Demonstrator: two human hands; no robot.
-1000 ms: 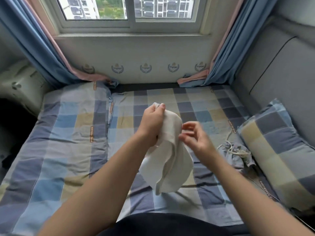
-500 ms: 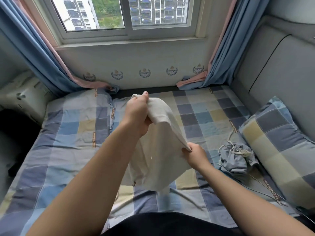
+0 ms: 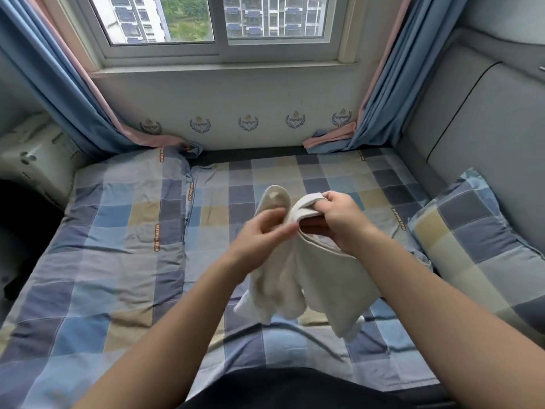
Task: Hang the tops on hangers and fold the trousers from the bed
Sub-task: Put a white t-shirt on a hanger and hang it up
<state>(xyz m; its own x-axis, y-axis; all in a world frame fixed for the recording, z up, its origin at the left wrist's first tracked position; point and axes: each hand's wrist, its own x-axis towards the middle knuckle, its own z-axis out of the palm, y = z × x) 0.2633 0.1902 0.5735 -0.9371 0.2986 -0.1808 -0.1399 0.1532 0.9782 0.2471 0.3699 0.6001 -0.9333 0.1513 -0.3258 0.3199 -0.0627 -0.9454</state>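
Barely begun: one garment in hand

Over the bed (image 3: 118, 261) hangs the cream garment (image 3: 324, 284), unfolded, and no hanger shows. The right hand (image 3: 339, 219) curls its fingers round the banded edge; the left hand (image 3: 259, 231) is blurred against the cloth, grip unclear. Half a second ago the hands were apart, the left high; now they meet

- Window (image 3: 218, 22) at 12 o'clock: white frame, daylight coming in, tower blocks and green trees outside.
- Blue curtains lined in pink: left curtain (image 3: 59, 84) at 10 o'clock, right curtain (image 3: 380, 84) at 2 o'clock, both hems resting on the bed (image 3: 118, 261).
- Pale wall (image 3: 247, 93) under the sill, with a row of crest emblems.
- Grey padded panel (image 3: 477, 119) at 3 o'clock.
- Checked pillow (image 3: 477, 240) at 4 o'clock, against the panel.
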